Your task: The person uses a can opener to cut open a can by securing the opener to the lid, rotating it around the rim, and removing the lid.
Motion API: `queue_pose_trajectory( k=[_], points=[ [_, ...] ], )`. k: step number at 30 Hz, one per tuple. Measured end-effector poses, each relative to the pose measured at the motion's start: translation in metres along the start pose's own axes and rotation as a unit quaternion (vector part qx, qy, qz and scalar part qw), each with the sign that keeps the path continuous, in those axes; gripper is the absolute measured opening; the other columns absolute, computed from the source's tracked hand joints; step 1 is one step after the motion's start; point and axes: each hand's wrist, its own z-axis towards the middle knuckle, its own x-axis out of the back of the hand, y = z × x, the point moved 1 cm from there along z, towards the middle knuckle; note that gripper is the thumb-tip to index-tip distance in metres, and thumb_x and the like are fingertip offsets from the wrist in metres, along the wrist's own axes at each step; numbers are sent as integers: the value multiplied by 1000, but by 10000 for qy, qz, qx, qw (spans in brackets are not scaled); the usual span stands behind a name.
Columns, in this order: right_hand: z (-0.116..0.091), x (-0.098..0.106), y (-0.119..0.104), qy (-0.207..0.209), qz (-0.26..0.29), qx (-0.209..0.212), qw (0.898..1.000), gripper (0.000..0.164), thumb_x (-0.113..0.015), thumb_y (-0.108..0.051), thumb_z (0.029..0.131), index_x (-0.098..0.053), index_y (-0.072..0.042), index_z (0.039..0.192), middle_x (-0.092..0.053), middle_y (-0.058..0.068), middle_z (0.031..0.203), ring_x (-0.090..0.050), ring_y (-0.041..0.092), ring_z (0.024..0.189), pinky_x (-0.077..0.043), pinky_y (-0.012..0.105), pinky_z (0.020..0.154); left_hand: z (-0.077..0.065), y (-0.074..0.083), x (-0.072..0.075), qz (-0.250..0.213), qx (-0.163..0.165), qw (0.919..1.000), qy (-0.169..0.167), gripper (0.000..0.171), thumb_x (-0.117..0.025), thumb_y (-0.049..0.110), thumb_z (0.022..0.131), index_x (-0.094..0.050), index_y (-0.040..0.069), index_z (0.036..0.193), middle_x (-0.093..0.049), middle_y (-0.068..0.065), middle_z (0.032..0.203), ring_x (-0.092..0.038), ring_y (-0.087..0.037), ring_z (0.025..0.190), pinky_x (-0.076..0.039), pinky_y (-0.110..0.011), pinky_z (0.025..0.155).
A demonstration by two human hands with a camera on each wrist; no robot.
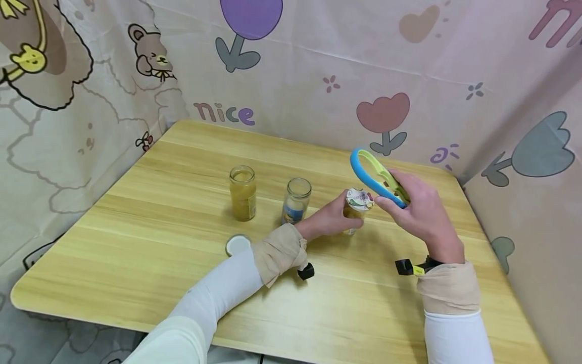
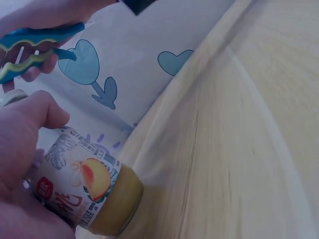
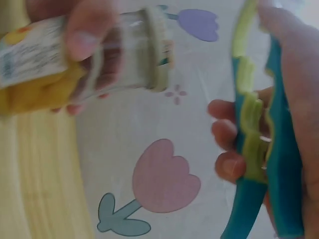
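My left hand (image 1: 329, 217) grips a glass jar of peaches (image 2: 117, 201) around its side, at the right of the table. Its printed white lid (image 1: 360, 199) is on. The left wrist view shows the jar's peach-pictured label (image 2: 79, 179). In my right hand (image 1: 423, 210) is a blue and green jar opener (image 1: 364, 172), its fingers curled round the handles. The opener is raised beside the lid, and the right wrist view shows a gap between the lid (image 3: 158, 50) and the opener (image 3: 286, 159).
Left of the held jar stand a lidless jar with a blue label (image 1: 293, 210) and a lidless jar with yellow contents (image 1: 243, 197). A loose white lid (image 1: 238, 244) lies by my left forearm. Patterned curtains (image 1: 300, 91) hang behind the wooden table (image 1: 150, 217).
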Motion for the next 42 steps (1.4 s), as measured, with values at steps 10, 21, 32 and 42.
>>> queue_pose_trajectory(
  k=[10, 21, 32, 42],
  points=[
    [-20, -1, 8, -460, -471, 72, 9978, 66, -82, -40, 70, -60, -9, 123, -64, 5, 95, -54, 17, 74, -46, 35, 58, -4, 2, -3, -81, -428, 9988, -233, 66, -66, 12, 88, -29, 19, 142, -49, 1, 126, -50, -13, 112, -42, -28, 95],
    [-33, 4, 9, -953, -1008, -405, 9895, 72, -77, -51, 72, -55, -12, 129, -56, 4, 87, -48, 18, 68, -42, 33, 55, -4, 4, -3, -32, -349, 9992, -209, 77, -68, 19, 87, -21, 20, 149, -48, 4, 128, -51, -14, 107, -43, -29, 93],
    [-29, -5, 6, -1359, -1440, -764, 9772, 84, -63, -69, 76, -53, -5, 130, -61, 20, 112, -59, 31, 77, -50, 47, 61, -7, 13, 4, -215, -459, 9986, -127, 70, -65, 4, 86, -29, 14, 145, -42, -2, 139, -40, -11, 126, -28, -34, 110],
    [-31, -9, 2, -1342, -1604, -821, 9744, 84, -61, -70, 76, -52, -6, 129, -61, 19, 109, -57, 28, 70, -50, 46, 58, -1, -1, 1, -311, -467, 9984, -97, 70, -67, 6, 85, -30, 17, 143, -44, 1, 138, -40, -9, 126, -29, -32, 109]
  ],
)
